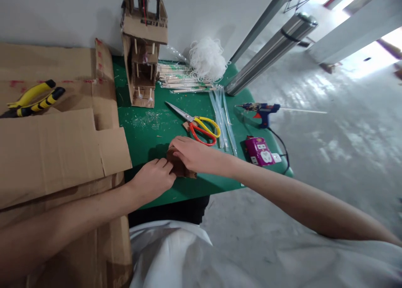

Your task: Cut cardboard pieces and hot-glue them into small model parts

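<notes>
Between my hands, low over the green table point(141, 133), is a small brown cardboard piece point(180, 169), partly covered by my fingers. My left hand point(157, 175) has its curled fingers closed on the piece's left side. Over its top and right side, my right hand point(188, 151) grips it with bent fingers. Just beyond my right hand lie scissors point(201, 126) with one yellow and one red handle, their blades pointing back left. A scrap of cardboard shows under the scissors.
A tall cardboard structure point(144, 32) stands at the back by the wall. Near it are wooden sticks point(182, 78), white string point(209, 59) and glue sticks point(222, 116). A glue gun point(264, 112) and purple power socket point(259, 151) sit right. Pliers point(34, 99) rest on cardboard sheets point(47, 154) left.
</notes>
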Available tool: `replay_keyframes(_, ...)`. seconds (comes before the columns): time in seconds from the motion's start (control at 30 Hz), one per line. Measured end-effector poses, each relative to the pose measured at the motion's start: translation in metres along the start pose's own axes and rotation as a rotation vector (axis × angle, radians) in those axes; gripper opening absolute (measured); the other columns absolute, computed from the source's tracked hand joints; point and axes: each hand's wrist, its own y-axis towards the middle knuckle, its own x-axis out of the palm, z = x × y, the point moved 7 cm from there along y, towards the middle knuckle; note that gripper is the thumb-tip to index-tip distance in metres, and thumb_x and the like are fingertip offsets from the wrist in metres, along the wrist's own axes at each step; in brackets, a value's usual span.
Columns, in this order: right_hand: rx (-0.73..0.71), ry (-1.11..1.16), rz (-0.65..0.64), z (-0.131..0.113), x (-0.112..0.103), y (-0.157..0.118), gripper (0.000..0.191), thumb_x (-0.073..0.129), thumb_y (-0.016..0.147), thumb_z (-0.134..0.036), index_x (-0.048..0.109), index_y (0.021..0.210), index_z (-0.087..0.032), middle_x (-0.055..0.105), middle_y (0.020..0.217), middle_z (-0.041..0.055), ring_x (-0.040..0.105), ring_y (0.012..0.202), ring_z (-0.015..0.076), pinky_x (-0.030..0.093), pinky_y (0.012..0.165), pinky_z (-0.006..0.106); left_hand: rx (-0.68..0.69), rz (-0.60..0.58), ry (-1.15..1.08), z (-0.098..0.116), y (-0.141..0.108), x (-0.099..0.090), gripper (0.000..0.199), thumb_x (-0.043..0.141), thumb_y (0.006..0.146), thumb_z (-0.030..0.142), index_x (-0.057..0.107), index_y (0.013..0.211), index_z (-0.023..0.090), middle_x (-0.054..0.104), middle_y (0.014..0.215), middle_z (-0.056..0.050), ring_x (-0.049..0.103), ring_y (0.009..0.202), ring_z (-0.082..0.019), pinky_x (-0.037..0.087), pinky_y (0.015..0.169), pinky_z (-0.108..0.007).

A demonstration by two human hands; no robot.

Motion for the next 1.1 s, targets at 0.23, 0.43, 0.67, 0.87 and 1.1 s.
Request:
replay_keyframes(0.23, -0.005, -0.031, 0.009, 0.001, 0.004, 0.001, 0.022, 0.043, 0.088, -0.002, 0.056, 0.1, -0.016, 0.062, 0.102, 0.0095, 0.058, 0.097, 0.0213, 0.045, 0.085, 0.034, 0.008, -0.004, 0.004, 0.001, 0.001, -0.002, 0.015, 0.062, 0.087, 0.009, 0.073, 0.096, 0.016, 0.071, 0.093, -0.01, 0.065, 0.086, -0.025, 0.046, 0.07, -0.035)
replay_keyframes(0.43, 0.006, -0.033, 0.018, 0.0, 0.003, 0.003, 0.02, 0.043, 0.09, -0.004, 0.057, 0.098, -0.015, 0.063, 0.101, 0.0104, 0.059, 0.097, 0.0224, 0.047, 0.086, 0.036, 0.016, 0.026, 0.031, 0.0, 0.0, -0.002, 0.016, 0.062, 0.088, 0.009, 0.073, 0.098, 0.015, 0.071, 0.094, -0.01, 0.066, 0.085, -0.024, 0.047, 0.069, -0.034)
replay_keyframes(0.67, -0.02, 0.125, 0.242, -0.003, -0.017, -0.006, 0.022, 0.053, 0.098, -0.032, 0.058, 0.115, -0.02, 0.065, 0.114, 0.0115, 0.062, 0.108, 0.0256, 0.051, 0.091, 0.043, 0.022, 0.075, 0.049, -0.003, -0.002, -0.002, 0.013, 0.063, 0.089, 0.014, 0.073, 0.097, 0.016, 0.072, 0.098, -0.012, 0.067, 0.085, -0.025, 0.049, 0.069, -0.035)
replay_keyframes(0.87, -0.029, 0.278, 0.582, 0.021, -0.039, -0.033, 0.024, 0.044, 0.104, -0.034, 0.063, 0.113, -0.023, 0.067, 0.109, 0.0086, 0.062, 0.109, 0.0234, 0.05, 0.097, 0.043, 0.037, 0.139, 0.136, -0.013, 0.0, -0.015, 0.016, 0.057, 0.087, 0.005, 0.068, 0.094, 0.014, 0.07, 0.088, -0.008, 0.066, 0.076, -0.023, 0.05, 0.063, -0.034)
replay_keyframes(1.1, -0.019, 0.523, 0.677, 0.056, -0.031, -0.043, 0.037, 0.042, 0.104, -0.048, 0.062, 0.128, -0.027, 0.063, 0.133, 0.0084, 0.057, 0.128, 0.0242, 0.045, 0.109, 0.045, -0.023, 0.284, 0.136, -0.035, 0.002, -0.035, 0.027, 0.05, 0.094, 0.004, 0.064, 0.115, 0.011, 0.074, 0.104, -0.009, 0.07, 0.089, -0.021, 0.053, 0.07, -0.032)
